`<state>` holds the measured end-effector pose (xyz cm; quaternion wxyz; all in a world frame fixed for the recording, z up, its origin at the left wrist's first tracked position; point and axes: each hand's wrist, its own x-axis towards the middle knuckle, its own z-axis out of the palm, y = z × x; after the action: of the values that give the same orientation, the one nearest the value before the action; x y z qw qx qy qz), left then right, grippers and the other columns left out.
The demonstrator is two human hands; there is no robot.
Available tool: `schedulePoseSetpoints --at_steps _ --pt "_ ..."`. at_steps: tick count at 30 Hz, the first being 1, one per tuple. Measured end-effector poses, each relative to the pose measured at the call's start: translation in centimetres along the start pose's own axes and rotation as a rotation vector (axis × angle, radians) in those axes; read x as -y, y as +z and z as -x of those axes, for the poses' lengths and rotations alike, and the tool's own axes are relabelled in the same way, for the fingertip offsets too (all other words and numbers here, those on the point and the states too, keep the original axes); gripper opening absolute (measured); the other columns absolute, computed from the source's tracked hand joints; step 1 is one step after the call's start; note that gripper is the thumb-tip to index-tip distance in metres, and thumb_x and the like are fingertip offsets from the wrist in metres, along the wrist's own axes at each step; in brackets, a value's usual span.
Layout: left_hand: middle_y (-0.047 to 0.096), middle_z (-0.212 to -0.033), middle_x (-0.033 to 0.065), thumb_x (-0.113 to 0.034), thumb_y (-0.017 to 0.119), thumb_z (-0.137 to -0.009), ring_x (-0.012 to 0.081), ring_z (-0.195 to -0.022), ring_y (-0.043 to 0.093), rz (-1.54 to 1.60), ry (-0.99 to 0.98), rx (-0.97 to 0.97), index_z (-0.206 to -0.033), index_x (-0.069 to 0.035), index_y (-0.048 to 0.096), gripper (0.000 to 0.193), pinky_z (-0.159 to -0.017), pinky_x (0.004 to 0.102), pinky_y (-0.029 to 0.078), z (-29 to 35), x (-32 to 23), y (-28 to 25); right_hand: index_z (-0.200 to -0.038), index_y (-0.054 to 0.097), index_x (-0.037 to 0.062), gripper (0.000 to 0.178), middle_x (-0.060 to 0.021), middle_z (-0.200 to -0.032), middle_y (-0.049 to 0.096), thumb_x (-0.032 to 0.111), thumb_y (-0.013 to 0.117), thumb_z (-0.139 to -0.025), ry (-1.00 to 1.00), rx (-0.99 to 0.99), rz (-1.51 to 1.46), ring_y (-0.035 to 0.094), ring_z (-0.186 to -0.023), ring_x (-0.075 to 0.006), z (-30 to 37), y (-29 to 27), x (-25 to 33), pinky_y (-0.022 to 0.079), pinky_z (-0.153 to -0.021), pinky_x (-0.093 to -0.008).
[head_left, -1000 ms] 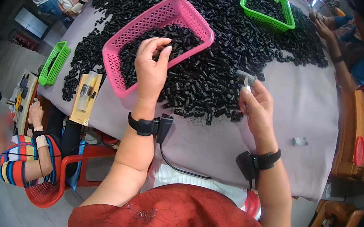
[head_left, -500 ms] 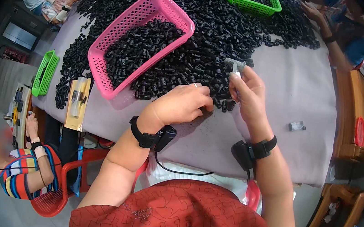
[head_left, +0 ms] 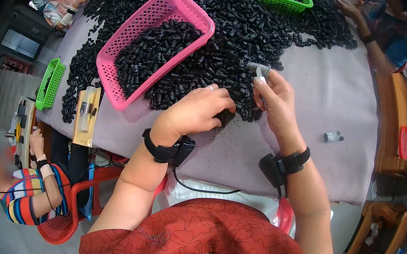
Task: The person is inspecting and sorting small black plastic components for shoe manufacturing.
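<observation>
We observe the left hand (head_left: 200, 107) at the near edge of a heap of small black cylinders (head_left: 243, 42), its fingers bent over a dark piece (head_left: 224, 118); we cannot tell whether it is gripped. The right hand (head_left: 277, 93) is closed on a slim white tool (head_left: 259, 73), raised, with 1 grey piece (head_left: 254, 66) at the tip. We note 1 pink basket (head_left: 141, 31), partly filled with black cylinders, left of the right hand and tilted in view. Also, 1 clear vial (head_left: 333, 136) lies on the cloth-covered table (head_left: 323, 99), well apart at right.
</observation>
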<state>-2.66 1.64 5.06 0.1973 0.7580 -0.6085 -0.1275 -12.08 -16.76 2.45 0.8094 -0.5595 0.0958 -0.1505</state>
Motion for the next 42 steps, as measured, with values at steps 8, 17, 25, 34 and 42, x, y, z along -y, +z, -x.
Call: schedulePoseSetpoints --at_steps 8,17,25,34,42 --pt "0.059 -0.089 0.0101 -0.007 0.069 -0.072 0.031 -0.091 0.057 -0.042 -0.048 -0.098 -0.09 -0.005 0.061 0.02 -0.079 0.0408 0.048 -1.0 0.5 0.9 -0.104 0.059 0.0019 0.015 0.004 -0.069 0.054 0.012 0.061 -0.092 0.02 0.005 0.019 0.043 -0.053 -0.0012 -0.1 -0.2 -0.2 0.029 -0.045 -0.0172" --pt "0.06 -0.082 0.0129 -0.006 0.069 -0.076 0.0292 -0.075 0.06 0.042 -0.216 -0.285 -0.096 -0.002 0.061 0.022 -0.069 0.0366 0.049 -1.6 1.1 1.4 -0.099 0.059 0.0032 0.012 0.0041 -0.07 0.054 0.013 0.061 -0.092 0.013 0.036 0.046 0.044 -0.053 -0.0009 0.0 -0.3 -0.5 0.03 -0.045 -0.0166" --pt "0.063 -0.085 0.0012 -0.005 0.07 -0.083 0.009 -0.074 0.06 0.394 -0.256 -0.681 -0.101 -0.003 0.066 0.019 -0.064 0.0232 0.048 -1.6 2.8 1.3 -0.102 0.059 0.0031 0.014 0.0038 -0.07 0.055 0.014 0.062 -0.092 0.039 0.029 0.043 0.045 -0.054 -0.0011 0.0 0.0 -0.1 0.031 -0.045 -0.0169" --pt "0.065 -0.089 -0.0006 -0.008 0.071 -0.086 0.0049 -0.075 0.061 1.443 -0.318 -0.649 -0.11 -0.005 0.063 0.026 -0.063 0.0182 0.051 -2.3 2.1 2.4 -0.117 0.06 0.0024 0.035 0.004 -0.078 0.057 0.01 0.069 -0.085 0.091 0.175 0.07 0.044 -0.058 -0.0014 1.3 1.7 0.5 0.033 -0.049 -0.0179" --pt "0.061 -0.092 0.0012 -0.003 0.07 -0.085 0.0099 -0.084 0.062 1.309 -0.3 -0.602 -0.116 -0.003 0.059 0.033 -0.073 0.0218 0.053 -3.0 1.0 3.4 -0.116 0.059 0.0036 0.036 0.003 -0.08 0.059 0.01 0.07 -0.082 0.068 0.134 0.137 0.046 -0.059 -0.0018 1.1 1.3 0.1 0.036 -0.05 -0.0182"
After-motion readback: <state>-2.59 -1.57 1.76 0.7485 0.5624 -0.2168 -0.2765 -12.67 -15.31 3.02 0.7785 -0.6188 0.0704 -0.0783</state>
